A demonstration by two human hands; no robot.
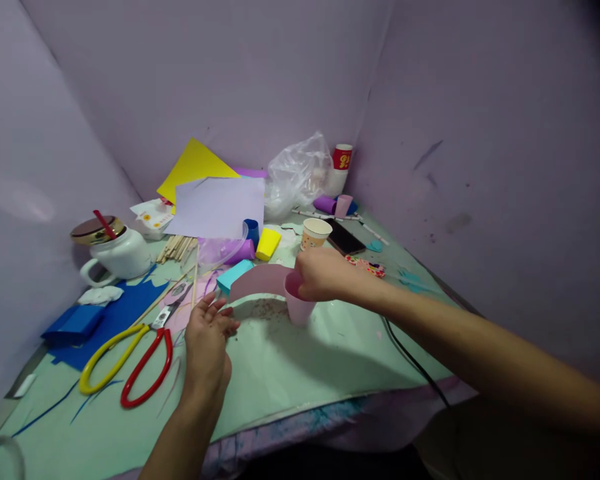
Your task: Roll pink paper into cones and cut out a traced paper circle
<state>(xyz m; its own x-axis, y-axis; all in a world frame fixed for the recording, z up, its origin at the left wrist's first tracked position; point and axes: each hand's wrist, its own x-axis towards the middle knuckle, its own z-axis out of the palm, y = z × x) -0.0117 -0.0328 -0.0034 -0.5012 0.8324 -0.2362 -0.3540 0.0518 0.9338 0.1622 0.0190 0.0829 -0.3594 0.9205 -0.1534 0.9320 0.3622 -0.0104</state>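
A pink cup stands at the middle of the table, tilted slightly if at all. My right hand is closed at its rim, with the fingertips hidden in or behind the cup's mouth. From the cup a curved strip of pink paper reaches to the left; whether it is fixed to the cup I cannot tell. My left hand lies palm up by the strip's left end, fingers loosely spread and holding nothing. Left of it are scissors with one yellow and one red handle. A light-blue paper piece sits behind the strip.
A white mug, wooden sticks and blue paper are on the left. Farther back are yellow paper, a pale sheet, a plastic bag, a patterned cup and a phone. A black cable crosses the front edge.
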